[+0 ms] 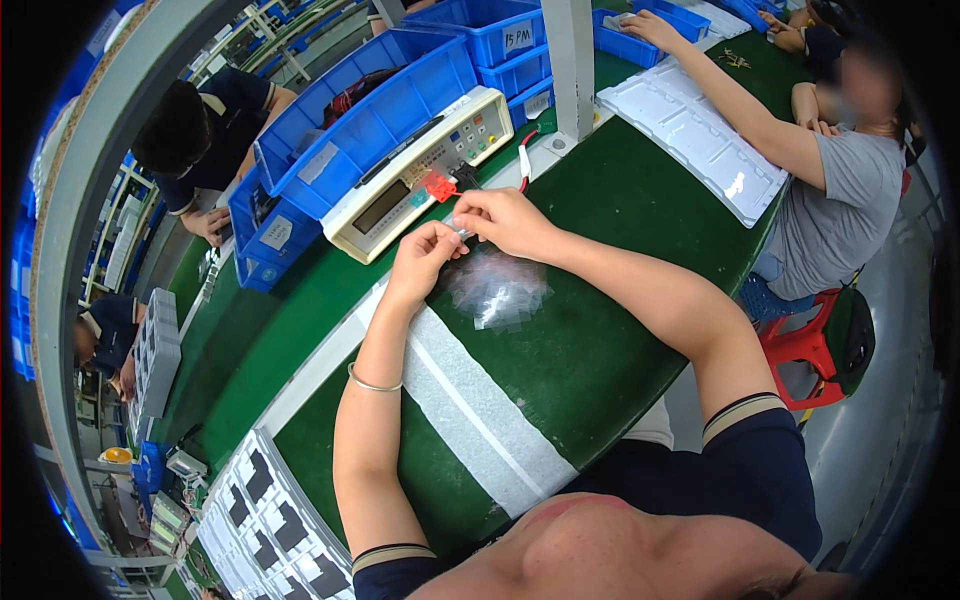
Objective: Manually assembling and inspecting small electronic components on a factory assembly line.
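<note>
My left hand (424, 262) and my right hand (508, 222) meet over the green table, in front of a beige bench meter (372, 212). Their fingertips are pinched together around a small pale piece (462, 232), mostly hidden by the fingers, so its kind cannot be made out. Just beyond the hands, a red connector block (438, 186) sits at the meter's front. Below my fingers lies a loose heap of small clear plastic film pieces (500, 292). A white cloth strip (478, 405) runs from near the heap toward my body.
Blue bins (365, 120) stand behind the meter, beside a grey post (570, 70). At lower left is a white tray with black parts (262, 515). A co-worker (850, 190) reaches over a white tray (700, 140) at right, near a red stool (810, 345). Another person (205, 130) works across the table.
</note>
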The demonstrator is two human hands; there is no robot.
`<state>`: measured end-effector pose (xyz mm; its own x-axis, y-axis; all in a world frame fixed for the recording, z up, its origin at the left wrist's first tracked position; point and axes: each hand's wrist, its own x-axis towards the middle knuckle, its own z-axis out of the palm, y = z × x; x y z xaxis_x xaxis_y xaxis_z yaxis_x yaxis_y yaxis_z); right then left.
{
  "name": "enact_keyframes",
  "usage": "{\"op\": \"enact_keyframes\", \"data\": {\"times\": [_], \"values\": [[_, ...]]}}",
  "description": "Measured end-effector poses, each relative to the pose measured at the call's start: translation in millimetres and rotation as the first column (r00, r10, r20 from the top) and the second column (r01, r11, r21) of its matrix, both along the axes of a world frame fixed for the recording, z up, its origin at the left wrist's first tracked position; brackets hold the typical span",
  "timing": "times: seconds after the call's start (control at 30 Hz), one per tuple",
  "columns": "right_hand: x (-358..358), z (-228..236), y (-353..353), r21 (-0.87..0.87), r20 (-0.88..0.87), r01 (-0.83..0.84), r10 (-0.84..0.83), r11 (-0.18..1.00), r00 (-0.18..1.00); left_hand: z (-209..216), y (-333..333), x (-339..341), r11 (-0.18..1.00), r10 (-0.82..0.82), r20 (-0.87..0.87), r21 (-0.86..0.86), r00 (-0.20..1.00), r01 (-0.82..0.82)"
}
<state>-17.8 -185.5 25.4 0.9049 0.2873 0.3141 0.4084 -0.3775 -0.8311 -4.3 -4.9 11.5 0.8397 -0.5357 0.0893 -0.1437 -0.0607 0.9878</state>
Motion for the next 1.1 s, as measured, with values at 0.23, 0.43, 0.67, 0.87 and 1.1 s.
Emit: {"op": "enact_keyframes", "data": {"times": [0.23,0.43,0.67,0.87,1.1], "values": [[-6,-7,-3,0.040,0.237,-0.016,0.006,0.999,0.971,1,-4,-2,1.000,0.012,-0.009,-0.005,1.000,-0.012],[-7,-6,1,0.067,0.262,-0.008,-0.010,0.998,0.965,-1,-1,-1,1.000,-0.020,0.020,0.022,1.000,0.020],[-8,-3,0,0.059,0.362,-0.004,-0.018,0.998,0.932,-3,0,2,0.998,-0.047,0.014,-0.038,0.999,0.047],[-34,39,-36,0.195,0.275,0.068,-0.121,0.978,0.954,-8,1,4,1.000,-0.004,0.043,-0.024,0.999,0.005],[-138,84,-131,0.631,0.305,0.227,-0.507,0.742,0.806,-4,-7,0,1.000,0.008,0.011,-0.008,1.000,-0.008]]}}
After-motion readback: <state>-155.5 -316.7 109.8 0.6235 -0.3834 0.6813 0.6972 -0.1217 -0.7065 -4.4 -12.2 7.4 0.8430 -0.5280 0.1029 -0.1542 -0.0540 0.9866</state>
